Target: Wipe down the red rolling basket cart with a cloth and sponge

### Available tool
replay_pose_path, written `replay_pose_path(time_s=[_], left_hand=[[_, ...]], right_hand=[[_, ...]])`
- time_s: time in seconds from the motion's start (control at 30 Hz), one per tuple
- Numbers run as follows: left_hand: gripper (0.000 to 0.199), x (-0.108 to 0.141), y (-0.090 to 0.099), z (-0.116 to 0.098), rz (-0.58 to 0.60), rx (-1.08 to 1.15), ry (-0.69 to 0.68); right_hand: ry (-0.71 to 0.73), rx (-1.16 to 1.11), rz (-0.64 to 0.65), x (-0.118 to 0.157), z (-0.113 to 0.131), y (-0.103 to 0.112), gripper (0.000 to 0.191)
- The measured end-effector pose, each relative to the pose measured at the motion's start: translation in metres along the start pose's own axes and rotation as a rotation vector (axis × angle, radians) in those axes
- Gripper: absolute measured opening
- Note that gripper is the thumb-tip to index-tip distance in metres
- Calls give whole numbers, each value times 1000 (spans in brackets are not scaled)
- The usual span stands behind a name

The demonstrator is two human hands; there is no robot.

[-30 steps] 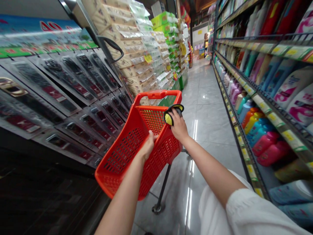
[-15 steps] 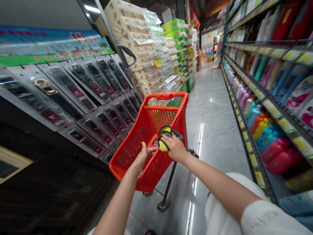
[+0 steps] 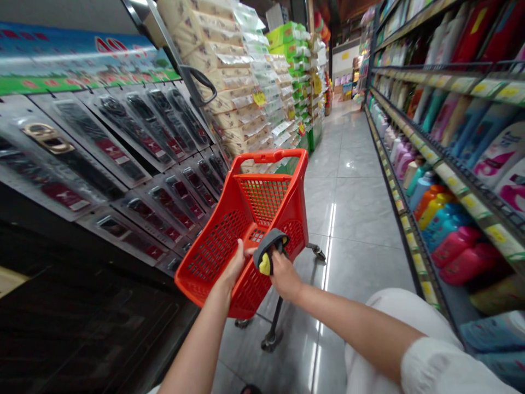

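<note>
Head view showed the right hand (image 3: 286,279) gripping a grey-and-yellow item (image 3: 264,247), which lay toward the open left hand (image 3: 233,268) by the red cart's rim (image 3: 301,174).

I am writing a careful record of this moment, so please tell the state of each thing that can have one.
Red cart: upright on wheels, open-topped.
Grey-and-yellow item: bent, held.
Right hand: fingers closed on that item.
Left hand: partly open, thumb raised, at the cart's side.
Packaged belts: hanging.
Beige packs: stacked.
Pink-red bottles: shelved.
</note>
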State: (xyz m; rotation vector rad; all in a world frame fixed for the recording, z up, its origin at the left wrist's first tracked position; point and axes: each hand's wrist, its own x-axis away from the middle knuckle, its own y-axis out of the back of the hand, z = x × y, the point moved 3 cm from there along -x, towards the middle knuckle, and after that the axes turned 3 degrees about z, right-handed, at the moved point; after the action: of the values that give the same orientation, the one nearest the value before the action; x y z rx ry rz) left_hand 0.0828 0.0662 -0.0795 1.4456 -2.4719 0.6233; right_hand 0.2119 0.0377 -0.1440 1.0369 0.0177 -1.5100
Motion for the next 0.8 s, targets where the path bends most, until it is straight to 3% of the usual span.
replay_pose_path(time_s=[0.1,0.27,0.33,0.43,0.57,0.67,0.73,0.8], left_hand=[[76,3,3,-1,-59,-50,-11],[77,4,5,0,-81,-64,0],[77,2,6,1,-91,-64,2],[81,-1,7,1,-82,-53,14],[76,0,2,-4,-82,-30,-25],[66,6,-8,-6,-123,7,-26],[60,13,-16,-6,-138,28,-22],[57,18,-25,-7,-144,11,-63]], right_hand=[[78,40,-5,2,2,7,62],[5,26,-102,-56,-44,60,58],[-60,-41,-194,-73,-56,67,58],[-116,-74,-252,-67,-45,54,50],[-20,13,-83,-23,-3,18,43],[7,-77,-26,-6,-4,7,40],[-165,-185,-154,-9,-31,10,35],[-488,-284,-382,-18,-68,16,32]])
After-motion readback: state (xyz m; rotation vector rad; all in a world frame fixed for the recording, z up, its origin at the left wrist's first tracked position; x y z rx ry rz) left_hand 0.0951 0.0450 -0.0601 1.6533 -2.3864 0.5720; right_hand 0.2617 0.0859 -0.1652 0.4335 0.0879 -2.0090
